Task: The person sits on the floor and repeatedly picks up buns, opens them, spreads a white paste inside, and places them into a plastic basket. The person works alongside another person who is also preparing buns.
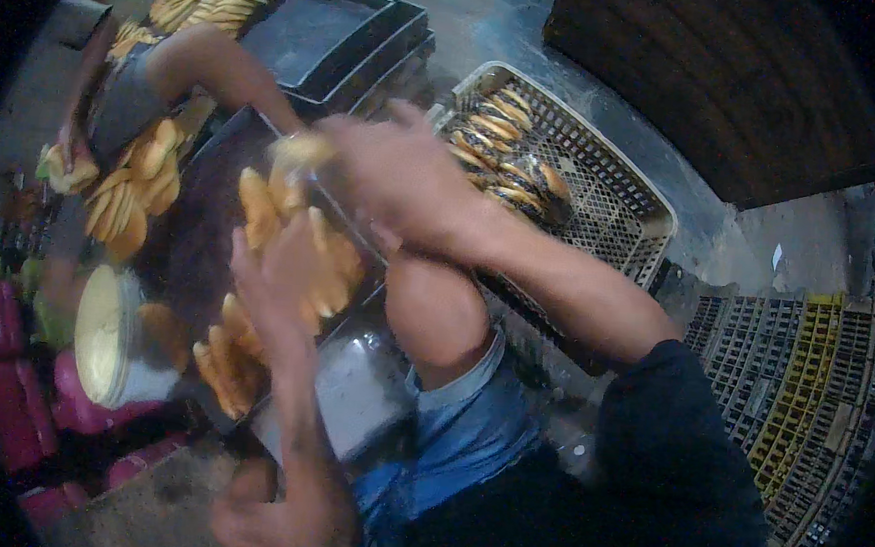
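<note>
My left hand (282,276) reaches over golden bread rolls (333,267) on a dark tray (195,229), its fingers stretched out and apart. It touches or hovers just over the rolls; blur hides which. My right hand (393,176) is smeared by motion above the tray's right edge. A pale blurred bread piece (303,152) appears beside its fingers; I cannot tell whether they hold it. More rolls (226,366) stand at the tray's near end. To the left, a white bucket (128,340) has pale yellow cream (102,328) across its opening.
Another person's hand (68,166) holds bread at the left, near flat bread pieces (132,190). A beige crate (651,221) contains dark-striped buns (509,163). Black trays (322,36) lie beyond. Stacked crates (801,396) are at right, pink containers (14,398) at left, a dark wooden box (720,80) far right.
</note>
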`<action>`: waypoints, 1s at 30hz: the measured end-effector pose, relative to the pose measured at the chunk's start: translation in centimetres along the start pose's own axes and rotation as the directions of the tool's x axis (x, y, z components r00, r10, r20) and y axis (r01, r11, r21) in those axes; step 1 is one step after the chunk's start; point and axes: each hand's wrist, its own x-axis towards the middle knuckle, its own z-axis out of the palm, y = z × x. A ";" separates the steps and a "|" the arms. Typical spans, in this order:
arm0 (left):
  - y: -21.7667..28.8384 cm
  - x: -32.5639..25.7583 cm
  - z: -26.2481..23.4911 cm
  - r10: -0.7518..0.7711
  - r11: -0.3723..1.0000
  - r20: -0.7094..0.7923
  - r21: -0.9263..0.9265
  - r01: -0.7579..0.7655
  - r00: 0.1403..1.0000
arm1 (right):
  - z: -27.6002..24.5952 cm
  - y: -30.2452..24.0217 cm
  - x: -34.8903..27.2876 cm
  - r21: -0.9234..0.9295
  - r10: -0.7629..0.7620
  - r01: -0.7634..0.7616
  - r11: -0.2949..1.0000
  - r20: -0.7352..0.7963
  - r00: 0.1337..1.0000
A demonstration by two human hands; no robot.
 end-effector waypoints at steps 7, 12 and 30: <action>-3.0 -8.0 -13.5 -0.649 0.219 -0.136 0.909 0.355 0.748 | 0.6 30.5 -14.2 -0.396 0.714 -0.678 0.619 -0.076 0.696; -7.3 -9.6 -17.1 -0.729 0.118 -0.157 0.930 0.348 0.666 | 9.0 42.0 -17.1 -0.363 0.825 -0.742 0.564 0.278 0.491; 0.9 -9.9 -6.6 -0.051 0.995 0.022 0.090 0.049 0.998 | 1.0 -10.0 -5.8 0.911 0.100 -0.411 0.020 0.408 0.908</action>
